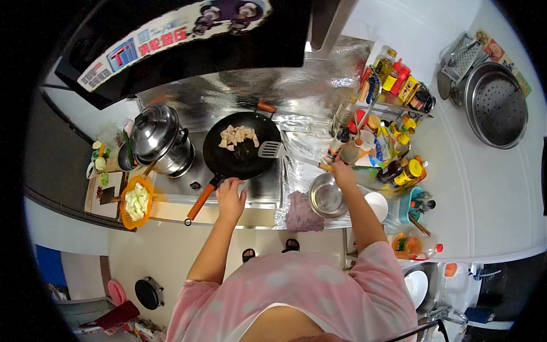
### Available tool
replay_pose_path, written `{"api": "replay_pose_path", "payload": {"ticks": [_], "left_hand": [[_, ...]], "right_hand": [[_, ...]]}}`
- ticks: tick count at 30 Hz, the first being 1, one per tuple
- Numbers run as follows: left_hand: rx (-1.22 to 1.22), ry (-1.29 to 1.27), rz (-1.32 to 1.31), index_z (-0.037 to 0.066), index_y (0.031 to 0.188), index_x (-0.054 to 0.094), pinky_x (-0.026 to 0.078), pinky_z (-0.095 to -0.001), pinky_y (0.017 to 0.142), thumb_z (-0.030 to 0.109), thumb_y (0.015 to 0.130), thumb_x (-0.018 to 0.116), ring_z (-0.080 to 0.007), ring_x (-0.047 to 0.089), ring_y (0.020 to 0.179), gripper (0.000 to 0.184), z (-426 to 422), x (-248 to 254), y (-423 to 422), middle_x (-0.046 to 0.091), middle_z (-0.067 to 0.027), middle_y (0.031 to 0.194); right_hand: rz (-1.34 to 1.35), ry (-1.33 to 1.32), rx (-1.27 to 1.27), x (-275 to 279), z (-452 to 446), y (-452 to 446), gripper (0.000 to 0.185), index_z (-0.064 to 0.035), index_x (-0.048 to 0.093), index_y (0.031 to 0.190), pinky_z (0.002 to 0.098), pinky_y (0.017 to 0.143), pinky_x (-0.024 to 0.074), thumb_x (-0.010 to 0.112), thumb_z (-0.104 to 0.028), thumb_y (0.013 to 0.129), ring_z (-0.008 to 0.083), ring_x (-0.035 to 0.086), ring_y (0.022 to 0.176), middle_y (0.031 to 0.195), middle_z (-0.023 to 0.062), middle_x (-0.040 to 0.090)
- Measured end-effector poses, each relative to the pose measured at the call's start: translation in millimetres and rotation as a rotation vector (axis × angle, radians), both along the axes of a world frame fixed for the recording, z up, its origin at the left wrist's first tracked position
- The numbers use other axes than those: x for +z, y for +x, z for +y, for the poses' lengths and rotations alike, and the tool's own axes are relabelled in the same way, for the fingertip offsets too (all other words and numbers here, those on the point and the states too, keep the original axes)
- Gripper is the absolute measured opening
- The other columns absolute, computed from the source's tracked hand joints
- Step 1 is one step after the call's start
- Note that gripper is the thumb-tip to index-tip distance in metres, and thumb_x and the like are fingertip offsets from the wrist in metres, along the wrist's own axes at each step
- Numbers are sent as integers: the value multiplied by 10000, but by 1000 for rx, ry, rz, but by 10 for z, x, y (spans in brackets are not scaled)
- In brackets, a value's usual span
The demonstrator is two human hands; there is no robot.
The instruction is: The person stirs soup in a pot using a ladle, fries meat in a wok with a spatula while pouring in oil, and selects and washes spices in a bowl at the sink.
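Note:
A black wok (228,162) sits on the stove with pale pieces of food (238,137) in it. My left hand (230,196) lies at the wok's near rim, beside its wooden handle (202,200), fingers apart. My right hand (343,174) is closed round the wooden end of a slotted spatula (270,150), whose metal blade is over the wok's right side. Just below that hand stands a metal bowl (328,196), next to a purple cloth (305,212) on the foil-covered counter.
A steel steamer pot (155,134) stands left of the wok. An orange basket (149,212) of pale green chunks is at the counter's left edge. Sauce bottles (407,171) crowd the right side, near a white bowl (376,206). The range hood (228,51) hangs above.

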State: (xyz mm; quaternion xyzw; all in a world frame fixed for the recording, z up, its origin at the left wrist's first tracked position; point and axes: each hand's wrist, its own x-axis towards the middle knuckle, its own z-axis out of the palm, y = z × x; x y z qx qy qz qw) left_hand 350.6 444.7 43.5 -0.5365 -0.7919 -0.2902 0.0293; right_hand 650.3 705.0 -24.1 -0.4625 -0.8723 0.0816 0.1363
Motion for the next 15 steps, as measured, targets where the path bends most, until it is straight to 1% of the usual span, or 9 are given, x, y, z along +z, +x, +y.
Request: {"api": "replay_pose_path", "payload": {"ticks": [3, 4, 7, 10, 13, 15], "left_hand": [[-14, -21, 12, 124, 969, 579, 366, -410, 854, 105, 722, 680, -268, 511, 995, 267, 58, 25, 197, 546, -53, 1048], [-12, -30, 13, 124, 963, 580, 367, -409, 848, 101, 720, 681, -268, 514, 984, 264, 59, 27, 251, 548, -50, 1040], [-14, -58, 12, 126, 952, 584, 371, -410, 829, 106, 719, 685, -268, 517, 970, 255, 37, -17, 312, 552, -46, 1023], [-12, -88, 22, 126, 944, 586, 376, -413, 814, 108, 715, 685, -267, 524, 955, 250, 8, -86, 330, 564, -46, 1002], [-23, -98, 7, 121, 926, 589, 376, -416, 822, 112, 728, 677, -276, 526, 965, 217, 13, -74, 366, 571, -55, 1000], [-35, -98, -5, 118, 911, 592, 377, -416, 827, 113, 738, 669, -280, 527, 971, 190, 30, -41, 380, 576, -60, 1003]], "right_hand": [[29, 99, -11, -295, 135, -33, 201, -102, 626, 964, 445, 777, 461, 582, -133, 771, 327, 586, 924, 1048, 130, 581], [-8, -16, -21, -334, 168, -24, 211, -101, 616, 986, 450, 804, 454, 537, -120, 792, 322, 585, 955, 1122, 150, 569], [19, 17, 1, -443, 233, -29, 158, -57, 574, 945, 443, 744, 490, 488, -118, 828, 322, 601, 897, 1027, 179, 576], [-59, -151, -69, -525, 332, -43, 266, -107, 605, 1053, 432, 869, 435, 468, -102, 826, 316, 565, 1037, 1247, 188, 510], [129, -119, -102, -641, 331, -48, 249, -101, 597, 1049, 423, 879, 431, 473, -102, 833, 313, 556, 1050, 1231, 184, 521], [184, -53, -80, -651, 306, -67, 248, -95, 591, 1055, 415, 882, 429, 496, -90, 827, 315, 549, 1051, 1197, 175, 540]]}}
